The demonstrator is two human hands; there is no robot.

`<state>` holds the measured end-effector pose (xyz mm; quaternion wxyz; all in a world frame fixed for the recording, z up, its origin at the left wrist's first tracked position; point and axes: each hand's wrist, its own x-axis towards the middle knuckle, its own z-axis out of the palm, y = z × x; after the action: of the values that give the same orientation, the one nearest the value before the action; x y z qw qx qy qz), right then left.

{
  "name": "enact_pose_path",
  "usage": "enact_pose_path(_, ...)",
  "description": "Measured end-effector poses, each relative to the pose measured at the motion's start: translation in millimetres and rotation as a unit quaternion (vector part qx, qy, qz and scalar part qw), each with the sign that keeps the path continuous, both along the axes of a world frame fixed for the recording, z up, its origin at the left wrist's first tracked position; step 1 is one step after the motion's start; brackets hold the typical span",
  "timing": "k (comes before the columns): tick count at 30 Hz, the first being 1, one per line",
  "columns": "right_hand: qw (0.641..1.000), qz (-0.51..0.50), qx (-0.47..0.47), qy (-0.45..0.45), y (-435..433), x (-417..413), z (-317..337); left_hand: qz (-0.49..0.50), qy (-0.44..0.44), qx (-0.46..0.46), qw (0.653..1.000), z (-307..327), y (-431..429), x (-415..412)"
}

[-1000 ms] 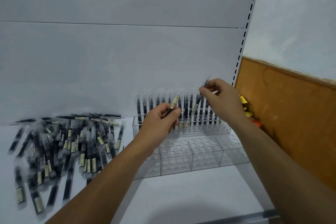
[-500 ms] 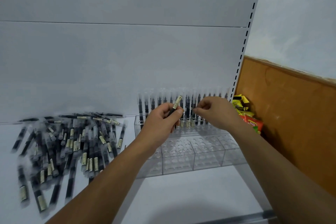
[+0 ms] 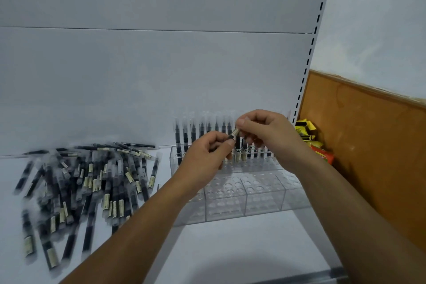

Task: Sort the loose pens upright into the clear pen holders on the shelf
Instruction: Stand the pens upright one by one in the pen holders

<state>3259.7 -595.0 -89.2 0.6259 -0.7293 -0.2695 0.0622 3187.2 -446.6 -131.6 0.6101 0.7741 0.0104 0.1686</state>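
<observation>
Evidently one pen (image 3: 233, 134) is pinched by left hand (image 3: 205, 154) and right hand (image 3: 265, 136), both grips closed on it, probably for upending into the pen holders (image 3: 260, 193).

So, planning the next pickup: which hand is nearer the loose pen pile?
Left. The left hand is a little right of the pile; the right hand is farther right, by the standing pens.

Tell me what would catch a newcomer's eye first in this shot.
A big heap of loose black pens with clear caps sprawls at the left of the white shelf. At centre, the left hand and right hand pinch a single black pen above the clear acrylic pen holders, whose back row already holds upright pens.
</observation>
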Motion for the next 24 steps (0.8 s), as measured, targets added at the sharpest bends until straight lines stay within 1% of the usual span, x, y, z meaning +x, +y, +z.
enact_pose_path(5, 0.998, -0.05, 0.036, 0.03, -17.5, 17.6, -4.9, 0.064, -0.01, -0.049, 0.997, -0.1, 2.7, 1.2)
enact_pose_path(6, 0.998, -0.06, 0.014, 0.011, -21.4, 20.7, -5.8, 0.071, -0.013, -0.054, 0.996, -0.2, 3.5, 1.4)
enact_pose_path(7, 0.997, -0.067, -0.031, -0.033, -24.8, 24.1, -6.8, 0.077, -0.015, -0.056, 0.995, -0.3, 4.1, 1.5)
enact_pose_path(8, 0.988, -0.07, -0.093, -0.102, -26.9, 26.5, -7.1, 0.08, -0.017, -0.055, 0.995, -0.5, 4.4, 1.7)
enact_pose_path(9, 0.967, -0.065, -0.164, -0.185, -27.6, 27.7, -7.2, 0.08, -0.016, -0.05, 0.995, -0.5, 4.1, 1.3)
enact_pose_path(11, 0.897, -0.036, -0.282, -0.338, -22.8, 26.2, -7.6, 0.074, -0.011, -0.025, 0.997, -0.8, 2.8, 1.1)
enact_pose_path(13, 0.837, -0.031, -0.339, -0.429, -15.4, 23.6, -11.6, 0.069, -0.01, -0.005, 0.998, -0.9, 1.7, 0.7)
enact_pose_path(14, 0.822, -0.039, -0.339, -0.456, -13.0, 23.1, -14.2, 0.069, -0.011, -0.008, 0.997, -0.7, 1.6, 0.7)
enact_pose_path(15, 0.819, -0.049, -0.328, -0.468, -12.1, 23.2, -16.3, 0.071, -0.011, -0.016, 0.997, -0.5, 1.8, 0.6)
enact_pose_path(16, 0.828, -0.058, -0.315, -0.461, -12.5, 23.5, -17.4, 0.071, -0.01, -0.022, 0.997, -0.6, 2.0, 1.2)
enact_pose_path(17, 0.842, -0.066, -0.307, -0.439, -14.2, 24.6, -17.6, 0.07, -0.006, -0.015, 0.997, -0.9, 1.6, 1.7)
enact_pose_path(18, 0.855, -0.074, -0.302, -0.414, -16.2, 26.2, -16.9, 0.07, 0.002, 0.016, 0.997, -1.3, 0.9, 2.8)
enact_pose_path(19, 0.866, -0.084, -0.297, -0.393, -19.0, 28.5, -16.7, 0.069, 0.015, 0.073, 0.995, -2.2, -0.1, 3.8)
enact_pose_path(20, 0.875, -0.098, -0.286, -0.378, -21.6, 30.4, -16.4, 0.067, 0.029, 0.149, 0.986, -3.5, -1.5, 4.8)
enact_pose_path(22, 0.896, -0.132, -0.245, -0.345, -25.5, 32.9, -17.6, 0.055, 0.051, 0.3, 0.951, -5.7, -5.2, 5.1)
enact_pose_path(24, 0.923, -0.159, -0.193, -0.293, -26.9, 35.6, -19.6, 0.037, 0.063, 0.405, 0.911, -7.4, -7.7, 5.9)
